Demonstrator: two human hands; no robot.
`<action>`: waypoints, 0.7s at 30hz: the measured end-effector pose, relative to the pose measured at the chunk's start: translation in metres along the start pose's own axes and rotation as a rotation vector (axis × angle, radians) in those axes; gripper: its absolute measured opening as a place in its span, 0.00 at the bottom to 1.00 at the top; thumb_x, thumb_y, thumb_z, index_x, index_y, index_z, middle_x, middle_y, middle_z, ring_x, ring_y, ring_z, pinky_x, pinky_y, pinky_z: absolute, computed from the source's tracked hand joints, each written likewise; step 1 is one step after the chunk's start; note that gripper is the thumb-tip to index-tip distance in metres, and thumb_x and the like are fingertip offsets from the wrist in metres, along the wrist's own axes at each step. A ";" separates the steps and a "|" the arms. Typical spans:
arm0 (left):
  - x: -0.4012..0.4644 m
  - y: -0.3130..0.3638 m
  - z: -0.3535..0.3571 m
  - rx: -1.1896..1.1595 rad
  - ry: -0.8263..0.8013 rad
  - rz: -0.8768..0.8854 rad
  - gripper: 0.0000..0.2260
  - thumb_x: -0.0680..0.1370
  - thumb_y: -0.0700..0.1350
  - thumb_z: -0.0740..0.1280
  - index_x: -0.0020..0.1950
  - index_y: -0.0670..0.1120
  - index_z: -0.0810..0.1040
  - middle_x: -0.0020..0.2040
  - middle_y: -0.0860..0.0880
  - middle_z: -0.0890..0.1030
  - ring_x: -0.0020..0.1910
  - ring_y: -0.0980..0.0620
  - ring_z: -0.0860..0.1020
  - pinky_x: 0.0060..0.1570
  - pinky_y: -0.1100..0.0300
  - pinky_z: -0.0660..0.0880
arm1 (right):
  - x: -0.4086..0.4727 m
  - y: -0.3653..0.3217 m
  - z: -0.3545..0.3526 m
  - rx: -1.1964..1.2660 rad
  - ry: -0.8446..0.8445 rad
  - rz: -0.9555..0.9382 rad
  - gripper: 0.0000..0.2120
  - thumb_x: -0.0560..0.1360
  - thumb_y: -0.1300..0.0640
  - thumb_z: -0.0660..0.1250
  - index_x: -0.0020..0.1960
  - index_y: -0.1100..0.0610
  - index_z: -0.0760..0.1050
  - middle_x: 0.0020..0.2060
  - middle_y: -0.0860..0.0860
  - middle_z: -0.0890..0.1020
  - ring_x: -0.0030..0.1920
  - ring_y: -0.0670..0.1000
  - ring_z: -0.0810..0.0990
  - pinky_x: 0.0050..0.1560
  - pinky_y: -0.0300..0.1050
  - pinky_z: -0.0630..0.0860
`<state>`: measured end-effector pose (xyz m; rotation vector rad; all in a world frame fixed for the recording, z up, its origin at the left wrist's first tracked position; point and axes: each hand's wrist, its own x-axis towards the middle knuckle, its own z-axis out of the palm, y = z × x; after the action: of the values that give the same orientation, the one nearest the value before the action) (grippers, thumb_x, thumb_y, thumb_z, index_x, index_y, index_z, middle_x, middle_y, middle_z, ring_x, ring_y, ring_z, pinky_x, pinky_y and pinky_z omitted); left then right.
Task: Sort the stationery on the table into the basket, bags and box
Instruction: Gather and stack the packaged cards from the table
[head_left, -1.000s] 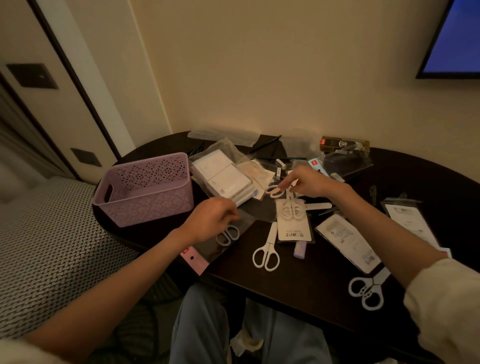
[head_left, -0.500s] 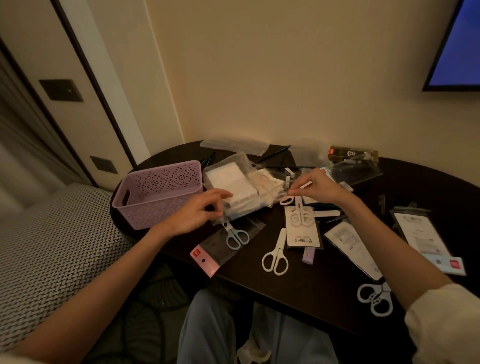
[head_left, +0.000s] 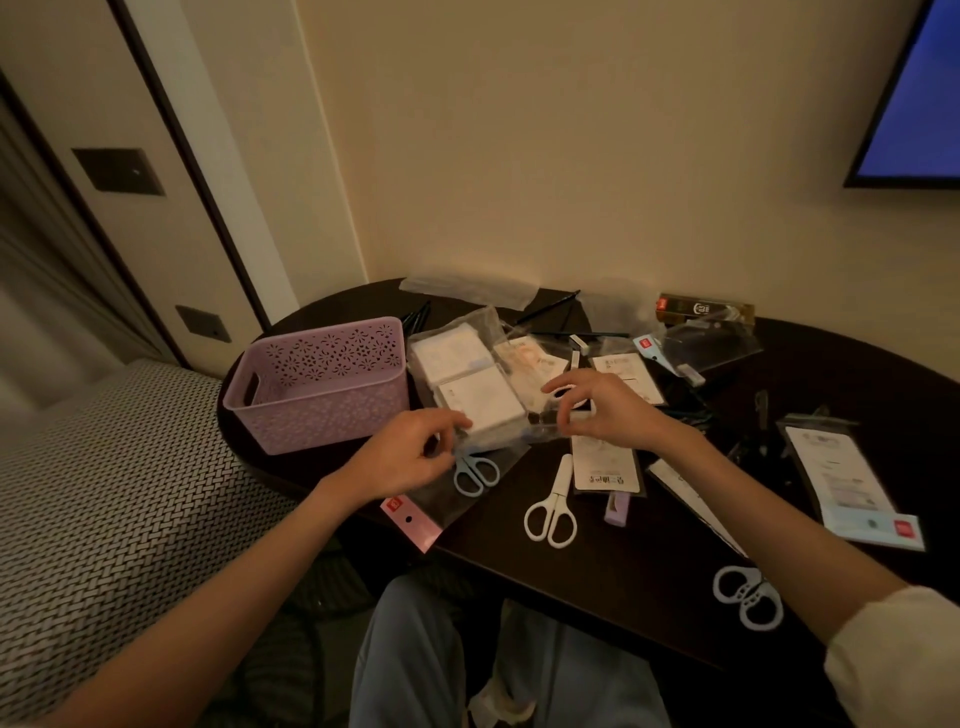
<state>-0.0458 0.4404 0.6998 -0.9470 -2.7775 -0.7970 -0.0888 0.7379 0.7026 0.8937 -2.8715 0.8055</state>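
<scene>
A lilac perforated basket (head_left: 322, 384) stands at the left end of the dark table (head_left: 649, 571). Right beside it lies a clear bag of white pads (head_left: 467, 364). My left hand (head_left: 410, 452) pinches that bag's near corner. My right hand (head_left: 597, 410) is at the bag's right edge, with thumb and forefinger curled round the handle of a small pair of scissors (head_left: 558, 393), mostly hidden. Blue-handled scissors (head_left: 475, 473) lie in a clear pink-topped bag by my left hand. White scissors (head_left: 550, 512) lie loose in front.
A printed card pack (head_left: 605, 467) and a lilac piece (head_left: 617, 506) lie under my right wrist. Pale scissors (head_left: 748, 597) rest near the front edge, a long packet (head_left: 841, 483) at the right. A gold-black box (head_left: 704, 309), pens and clear bags are at the back.
My left hand left the blue scissors' bag and moved up to the bag of pads. My right hand came left and nearer, off the card pack, to the same bag.
</scene>
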 end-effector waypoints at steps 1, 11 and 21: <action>-0.001 0.001 0.003 0.051 0.020 0.022 0.13 0.73 0.48 0.65 0.55 0.47 0.79 0.49 0.62 0.78 0.49 0.63 0.78 0.53 0.59 0.76 | 0.001 -0.002 0.001 -0.021 0.004 -0.023 0.09 0.70 0.59 0.74 0.37 0.46 0.78 0.62 0.45 0.77 0.65 0.45 0.71 0.64 0.45 0.69; -0.002 -0.002 0.011 0.108 0.128 -0.001 0.13 0.80 0.49 0.63 0.57 0.44 0.82 0.53 0.49 0.84 0.49 0.56 0.82 0.51 0.60 0.78 | 0.014 -0.005 -0.002 0.098 0.005 -0.009 0.06 0.77 0.61 0.66 0.47 0.50 0.74 0.48 0.47 0.83 0.51 0.42 0.81 0.55 0.46 0.79; 0.008 -0.015 0.008 -0.402 0.306 -0.359 0.08 0.78 0.43 0.67 0.43 0.50 0.85 0.42 0.49 0.86 0.44 0.52 0.84 0.51 0.45 0.80 | 0.030 0.000 0.001 0.489 0.174 0.219 0.02 0.72 0.61 0.72 0.45 0.58 0.82 0.37 0.51 0.85 0.38 0.44 0.84 0.41 0.36 0.77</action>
<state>-0.0610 0.4389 0.6881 -0.3163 -2.5892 -1.4544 -0.1140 0.7219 0.7068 0.4949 -2.6886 1.5667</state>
